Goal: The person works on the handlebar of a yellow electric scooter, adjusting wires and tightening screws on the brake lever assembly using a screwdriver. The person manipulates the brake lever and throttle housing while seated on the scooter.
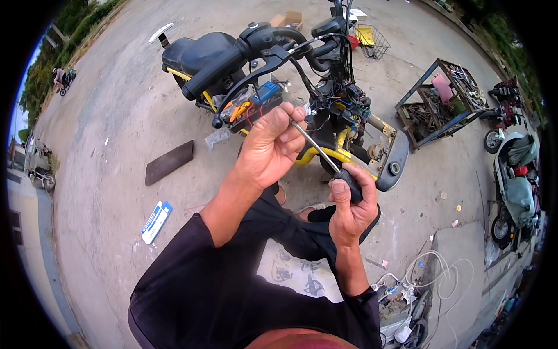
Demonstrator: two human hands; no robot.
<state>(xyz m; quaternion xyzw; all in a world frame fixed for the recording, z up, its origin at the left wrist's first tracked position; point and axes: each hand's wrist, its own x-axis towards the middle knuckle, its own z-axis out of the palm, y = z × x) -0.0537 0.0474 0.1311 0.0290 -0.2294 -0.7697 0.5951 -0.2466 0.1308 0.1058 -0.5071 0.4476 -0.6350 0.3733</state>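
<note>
A screwdriver (317, 145) with a black handle and a thin metal shaft slants between my hands above my lap. My right hand (353, 212) is closed around its handle. The fingers of my left hand (267, 142) pinch at the shaft's tip; whether they also hold a small part there is hidden. Beyond my hands stands a partly stripped yellow and black scooter (314, 152), its wires (340, 96) exposed below the handlebar (218, 71). A blue meter (265, 93) and an orange-handled tool (240, 110) lie in the open compartment by the seat (203, 51).
A dark flat panel (169, 163) and a blue and white box (156, 222) lie on the ground at left. At right are a metal tool cart (430, 136), parked scooters (519, 192) and a coiled pale hose (444, 270). A wire basket (378, 43) stands behind the scooter.
</note>
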